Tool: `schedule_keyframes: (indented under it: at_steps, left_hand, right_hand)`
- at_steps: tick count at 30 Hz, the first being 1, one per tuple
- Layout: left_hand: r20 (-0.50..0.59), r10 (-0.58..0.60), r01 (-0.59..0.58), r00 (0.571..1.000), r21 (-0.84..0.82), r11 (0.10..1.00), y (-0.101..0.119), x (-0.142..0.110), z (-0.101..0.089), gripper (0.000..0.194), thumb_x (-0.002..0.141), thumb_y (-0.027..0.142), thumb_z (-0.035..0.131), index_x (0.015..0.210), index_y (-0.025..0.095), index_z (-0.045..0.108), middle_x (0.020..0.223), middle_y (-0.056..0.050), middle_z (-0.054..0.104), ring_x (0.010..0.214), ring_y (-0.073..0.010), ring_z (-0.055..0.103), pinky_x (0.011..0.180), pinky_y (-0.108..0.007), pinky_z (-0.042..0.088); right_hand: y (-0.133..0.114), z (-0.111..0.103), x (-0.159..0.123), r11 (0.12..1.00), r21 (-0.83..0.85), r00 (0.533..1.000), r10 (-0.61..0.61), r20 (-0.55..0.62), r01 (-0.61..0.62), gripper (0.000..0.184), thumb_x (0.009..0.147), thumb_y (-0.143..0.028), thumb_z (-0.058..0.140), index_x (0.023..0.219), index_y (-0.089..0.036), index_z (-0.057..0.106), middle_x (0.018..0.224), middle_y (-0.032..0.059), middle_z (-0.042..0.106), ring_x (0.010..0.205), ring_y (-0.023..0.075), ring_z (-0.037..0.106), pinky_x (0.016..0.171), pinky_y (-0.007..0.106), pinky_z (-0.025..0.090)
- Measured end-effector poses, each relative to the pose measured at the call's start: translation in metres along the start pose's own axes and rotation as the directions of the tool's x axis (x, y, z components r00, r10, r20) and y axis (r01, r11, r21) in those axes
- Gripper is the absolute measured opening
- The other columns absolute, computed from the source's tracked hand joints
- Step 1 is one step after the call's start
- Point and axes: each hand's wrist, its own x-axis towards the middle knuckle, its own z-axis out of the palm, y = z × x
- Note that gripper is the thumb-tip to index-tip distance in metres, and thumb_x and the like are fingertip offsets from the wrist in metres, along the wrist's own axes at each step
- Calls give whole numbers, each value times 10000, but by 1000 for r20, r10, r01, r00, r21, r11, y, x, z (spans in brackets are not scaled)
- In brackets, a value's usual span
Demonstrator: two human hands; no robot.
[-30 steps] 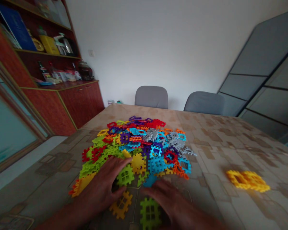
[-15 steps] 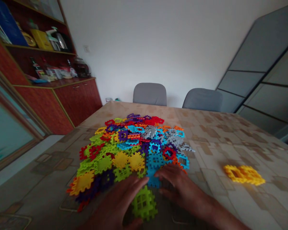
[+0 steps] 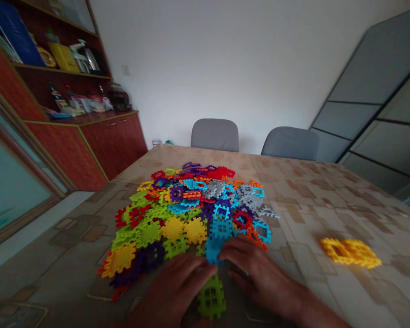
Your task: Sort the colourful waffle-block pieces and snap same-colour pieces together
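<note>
My left hand (image 3: 181, 284) is low in the middle, fingers stretched out, their tips over the top edge of a green window-grid interlocking tile (image 3: 212, 298). Its thumb is near that tile's lower left corner, partly hidden. My right hand (image 3: 251, 264) lies opposite, fingers bent with the thumb apart, fingertips touching a blue interlocking tile (image 3: 212, 249) at the near edge of the pile. Whether either tile is gripped is hard to see in the blur. Directly beyond lies a blue window-grid tile (image 3: 222, 228), with yellow tiles (image 3: 195, 231) to its left.
A heap of many-coloured interlocking tiles (image 3: 150, 233) spreads across the patterned table (image 3: 294, 196). Yellow joined pieces (image 3: 350, 252) lie apart on the right. Two grey chairs (image 3: 215, 134) stand at the far edge, and a wooden cabinet (image 3: 112, 146) is at the left.
My left hand has shifted right, its fingertips now over the green tile's top edge. The green tile has slid slightly right and nearer. The blue tile has shifted a little left beside my right fingers.
</note>
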Motion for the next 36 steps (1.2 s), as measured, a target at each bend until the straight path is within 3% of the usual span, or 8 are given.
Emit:
schedule_keyframes:
  at_steps: [3,7,10,17,24,28,32,36]
  left_hand:
    - [-73,-114,122,991,112,986,-16,0,-22,229,927,259,623,1153,279,656,1124,-44,705,1027,-250,648,913,-363,513]
    - [-105,-191,215,976,300,930,-46,-3,-29,217,850,237,699,1067,235,687,1059,-62,703,985,-291,640,870,-423,513]
    - [-76,-214,227,974,338,913,-54,-4,-24,241,831,228,727,1068,226,687,1085,-68,692,1005,-295,634,881,-430,507]
    - [-91,-145,167,985,336,927,-55,-4,-21,146,908,196,597,1011,209,701,1023,-69,705,939,-268,667,864,-417,549]
    - [-280,-49,105,959,186,977,-41,-2,-31,194,977,168,498,964,229,681,1002,-23,729,874,-164,717,805,-245,579]
    - [-234,-5,14,972,39,999,-25,-2,-26,239,1013,156,460,1046,253,676,1002,-3,735,876,-129,727,816,-183,591]
    - [-173,98,-105,980,-28,994,-11,-2,-16,227,1051,214,467,1097,285,678,985,3,741,861,-128,727,837,-198,601]
    - [-140,118,-125,983,-42,991,-1,-1,-16,154,1026,307,542,1124,285,659,1014,-11,757,886,-150,740,853,-206,599]
  right_hand:
    - [-3,4,2,985,-171,999,-20,34,26,146,937,-133,634,1021,-251,651,1077,24,647,1027,218,596,845,327,504]
    - [11,16,5,917,-397,999,5,-44,-22,114,894,-134,701,938,-232,664,998,42,635,929,246,606,779,361,517]
    - [23,20,7,889,-451,994,35,-103,-78,166,872,-68,691,942,-217,666,976,56,638,915,258,607,783,384,529]
    - [21,9,5,962,-257,991,65,-114,-92,194,938,-60,573,1034,-192,678,1013,75,658,975,251,607,870,401,530]
    - [17,3,3,990,-138,983,2,-181,-27,209,978,-82,510,1011,-199,680,951,50,688,909,220,618,815,341,478]
    - [14,1,2,996,-80,985,17,-174,-32,184,999,-134,512,992,-198,685,900,42,685,851,200,627,737,304,450]
    - [11,1,2,998,-22,989,53,-138,-56,208,977,-109,506,952,-199,692,860,33,684,808,178,635,693,275,440]
    - [4,1,0,994,101,999,33,-40,-29,177,901,-149,648,1059,-217,691,1030,35,718,953,189,661,798,275,472]
